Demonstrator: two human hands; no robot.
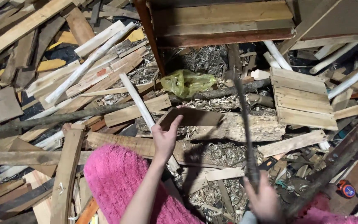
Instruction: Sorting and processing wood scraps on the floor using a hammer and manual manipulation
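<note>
L hand [165, 139] fingers pinch a flat board [191, 117] over the log [237, 127]. R hand [265, 201] wraps a long blurry tool [244, 124]. Board looks whole, not cut yet. Scraps all around.

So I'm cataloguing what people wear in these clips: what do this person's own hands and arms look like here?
Both hands are bare, with no gloves, rings or watch showing. The left hand and its forearm are uncovered up to the frame's lower edge. The right hand is motion-blurred, with a little pale grey fabric at the wrist, perhaps a cuff. Fluffy bright pink fabric, clothing or a cover, lies beneath the arms.
</note>
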